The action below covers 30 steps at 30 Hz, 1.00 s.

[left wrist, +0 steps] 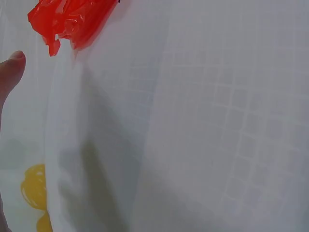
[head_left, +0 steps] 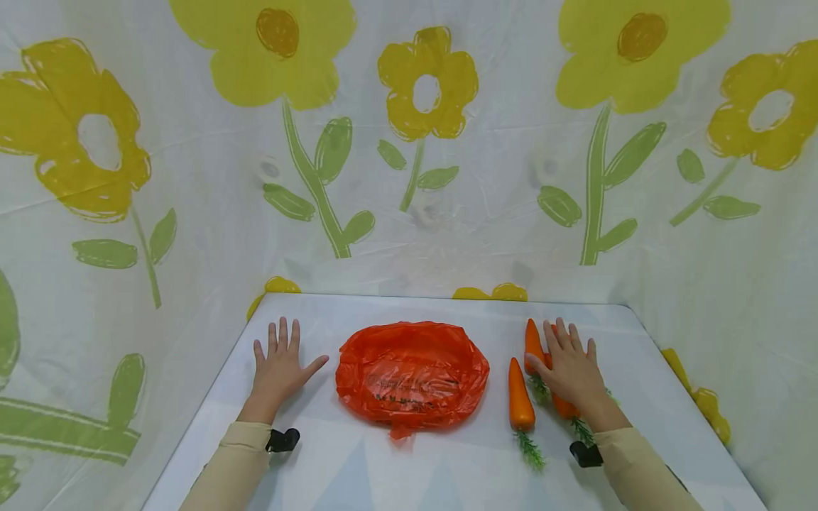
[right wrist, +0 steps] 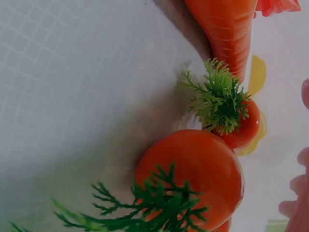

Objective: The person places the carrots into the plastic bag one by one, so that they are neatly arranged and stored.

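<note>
A red plastic bag (head_left: 412,376) lies spread on the table, its upper side sunken and printed with dark lettering. To its left is my left hand (head_left: 278,369), fingers straight and spread, holding nothing; in the left wrist view its thumb (left wrist: 10,72) shows near the bag (left wrist: 72,24). Right of the bag lie several orange carrots with green leafy tops. My right hand (head_left: 574,372), fingers extended, is over some of them and partly hides them; whether it touches them I cannot tell. The nearest uncovered carrot (head_left: 521,397) lies between bag and hand, and another carrot (head_left: 533,348) is farther back.
The white table (head_left: 307,468) has its far edge close to a hanging cloth (head_left: 486,241) printed with yellow flowers. The same cloth flanks both sides of the table. A black wrist camera (head_left: 283,440) sits at the left cuff, another black camera (head_left: 586,454) at the right.
</note>
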Tool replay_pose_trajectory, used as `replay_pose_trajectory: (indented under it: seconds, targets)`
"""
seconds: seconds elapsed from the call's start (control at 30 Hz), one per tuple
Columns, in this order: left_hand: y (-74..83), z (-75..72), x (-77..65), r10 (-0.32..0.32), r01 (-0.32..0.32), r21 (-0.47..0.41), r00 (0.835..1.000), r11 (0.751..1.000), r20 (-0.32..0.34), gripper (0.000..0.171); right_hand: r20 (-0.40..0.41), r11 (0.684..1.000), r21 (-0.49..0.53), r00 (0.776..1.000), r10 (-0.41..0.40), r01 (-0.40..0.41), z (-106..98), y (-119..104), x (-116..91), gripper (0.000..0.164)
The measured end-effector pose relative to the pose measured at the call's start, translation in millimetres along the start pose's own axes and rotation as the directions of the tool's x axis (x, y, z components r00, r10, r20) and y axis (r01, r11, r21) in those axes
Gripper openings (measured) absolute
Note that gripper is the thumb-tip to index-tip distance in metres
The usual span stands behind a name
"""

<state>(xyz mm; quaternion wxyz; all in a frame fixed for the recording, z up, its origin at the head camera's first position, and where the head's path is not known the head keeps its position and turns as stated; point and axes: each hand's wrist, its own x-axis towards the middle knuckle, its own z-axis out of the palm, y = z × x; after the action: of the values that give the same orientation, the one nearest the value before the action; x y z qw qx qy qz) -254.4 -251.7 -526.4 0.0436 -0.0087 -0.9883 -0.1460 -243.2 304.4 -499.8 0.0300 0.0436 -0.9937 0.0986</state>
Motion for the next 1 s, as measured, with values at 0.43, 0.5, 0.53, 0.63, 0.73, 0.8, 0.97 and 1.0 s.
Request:
replay_pose_trajectory:
  seconds: [0.43, 0.5, 0.53, 0.63, 0.73, 0.8, 0.97, 1.0]
  targets:
    - [-0.2, -0.8, -0.8, -0.008, 0.008, -0.003, 1.000, 1.000, 0.006, 0.111, -0.020, 1.000, 0.008, 1.000, 0.008, -0.008, 0.2, 4.5, -8.1, 0.091]
    - [0.0, -1.1, -1.2, -0.005, 0.005, 0.001, 1.000, 1.000, 0.004, 0.111, -0.024, 1.000, 0.013, 1.000, 0.007, -0.007, 0.3, 6.1, -9.8, 0.091]
    - [0.1, -1.2, -1.5, -0.003, 0.003, 0.004, 1.000, 1.000, 0.003, 0.110, -0.026, 1.000, 0.020, 1.000, 0.007, -0.007, -0.1, 6.5, -11.0, 0.091]
    - [0.5, -1.6, -2.4, 0.003, -0.003, 0.010, 1.000, 1.000, -0.004, 0.108, -0.029, 0.999, 0.035, 1.000, 0.008, -0.007, -1.2, 8.4, -13.9, 0.090]
    - [0.9, -1.6, -3.3, 0.009, -0.009, 0.024, 1.000, 1.000, -0.011, 0.107, -0.032, 0.999, 0.043, 0.999, 0.008, -0.007, -2.1, 10.6, -16.3, 0.089]
    - [1.3, -1.1, -3.9, 0.013, -0.013, 0.030, 1.000, 0.999, -0.016, 0.105, -0.035, 0.999, 0.046, 0.999, 0.008, -0.007, -2.4, 12.1, -17.7, 0.087]
    - [2.4, 0.1, -3.3, 0.030, -0.028, 0.036, 0.998, 0.999, -0.046, 0.099, -0.062, 0.999, 0.046, 0.998, 0.015, -0.012, -1.6, 15.4, -19.3, 0.085]
    - [2.6, 0.6, -2.9, 0.031, -0.030, 0.029, 0.998, 0.999, -0.053, 0.097, -0.070, 0.999, 0.043, 0.997, 0.015, -0.012, -1.1, 16.2, -19.5, 0.085]
